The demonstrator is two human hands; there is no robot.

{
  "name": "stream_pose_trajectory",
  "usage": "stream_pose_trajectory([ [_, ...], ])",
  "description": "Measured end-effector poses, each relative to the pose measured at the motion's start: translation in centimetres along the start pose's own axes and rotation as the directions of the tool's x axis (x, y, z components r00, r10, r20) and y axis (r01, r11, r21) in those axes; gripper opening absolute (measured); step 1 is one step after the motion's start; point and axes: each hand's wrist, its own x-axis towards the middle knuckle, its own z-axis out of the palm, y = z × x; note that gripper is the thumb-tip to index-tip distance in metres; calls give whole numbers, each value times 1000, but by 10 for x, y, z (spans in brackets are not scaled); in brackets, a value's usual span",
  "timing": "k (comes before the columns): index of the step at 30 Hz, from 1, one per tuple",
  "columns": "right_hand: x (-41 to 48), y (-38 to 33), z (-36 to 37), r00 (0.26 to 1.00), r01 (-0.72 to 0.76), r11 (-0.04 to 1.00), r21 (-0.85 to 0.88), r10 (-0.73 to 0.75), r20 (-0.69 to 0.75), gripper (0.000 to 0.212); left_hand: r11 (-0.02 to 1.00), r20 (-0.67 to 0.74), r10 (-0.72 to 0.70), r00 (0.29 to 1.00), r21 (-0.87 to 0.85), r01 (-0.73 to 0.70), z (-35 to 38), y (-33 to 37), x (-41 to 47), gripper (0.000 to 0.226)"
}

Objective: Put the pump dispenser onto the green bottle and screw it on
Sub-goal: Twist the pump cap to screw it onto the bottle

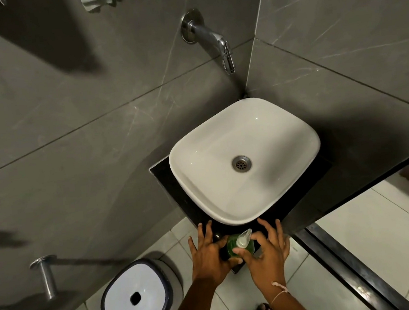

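- A translucent green bottle (pixel 239 246) stands on the dark glossy counter (pixel 177 197) at lower centre of the frame, just below the white glazed sink (pixel 197 145).
- A clear plastic pump dispenser (pixel 243 239) sits on its neck, nozzle angled up and right.
- The left hand (pixel 209 250) grips the bottle's side, thumb and fingers wrapped.
- The right hand (pixel 267 251) pinches the pump's collar with thumb and forefinger, other fingers splayed.
- A chrome tap (pixel 212 38) juts from grey marbled tile above; a white-lidded bin (pixel 137 296) sits lower left.

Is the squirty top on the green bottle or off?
On. The pump dispenser sits atop the green bottle; whether it is screwed tight cannot be told.
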Motion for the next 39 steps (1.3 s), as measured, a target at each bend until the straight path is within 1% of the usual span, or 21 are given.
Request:
stream_pose_trajectory([
  [2, -2, 0, 2, 1000, -15, 1000, -1, 15, -2, 36, 1000, -4, -3, 1000, 3, 3, 0, 0, 0, 65],
  [5, -5, 3, 3, 999, 14, 999, 31, -15, 44, 46, 1000, -15, 4, 1000, 18, -3, 1, -1, 0, 66],
  [7, -4, 5, 1, 997, 32, 999, 27, -34, 65, 41, 1000, -21, 8, 1000, 16, -7, 1, -1, 0, 66],
  [10, 1, 3, 0, 999, -16, 1000, 14, 15, 30, 32, 999, -25, 1, 1000, 34, 0, 3, -1, 0, 66],
  [12, 0, -1, 3, 999, -33, 999, -9, 33, -7, 33, 999, -24, -3, 1000, 48, 4, 4, -2, 1, 65],
  [15, -2, -6, 5, 998, -58, 998, 24, 59, -35, 35, 999, -28, -2, 1000, 48, 4, 5, -3, 1, 63],
  [19, -3, 2, 1, 999, -26, 998, 58, 24, 31, 44, 999, -28, 6, 1000, 50, -5, 6, -4, 2, 66],
  [21, -2, 3, 0, 999, -16, 998, 54, 14, 41, 40, 999, -29, 5, 1000, 48, -4, 5, -3, 1, 68],
  [23, 0, 0, 0, 1000, -25, 999, 31, 25, 5, 32, 999, -30, 0, 1000, 45, 1, 5, -2, 2, 68],
  [25, 0, -4, 3, 998, -48, 998, 29, 49, -38, 28, 999, -29, 1, 1000, 47, 0, 4, -2, 2, 67],
  [27, -2, -5, 5, 996, -63, 997, 45, 66, -63, 30, 999, -26, 3, 1000, 48, -1, 4, -2, 2, 64],
  [29, -3, -3, 5, 996, -67, 995, 75, 72, -54, 33, 999, -25, 0, 1000, 49, 1, 3, -2, 1, 63],
  [33, -3, 2, 2, 999, -22, 997, 77, 20, 35, 37, 999, -33, 3, 999, 50, -2, 4, -2, 1, 64],
  [36, 2, 3, 2, 1000, -12, 999, 33, 12, 1, 33, 999, -41, 3, 999, 44, -1, 4, -1, 2, 66],
  [39, 2, 1, 4, 999, -14, 999, 36, 16, -39, 35, 999, -43, 0, 999, 46, 2, 3, -1, 2, 65],
])
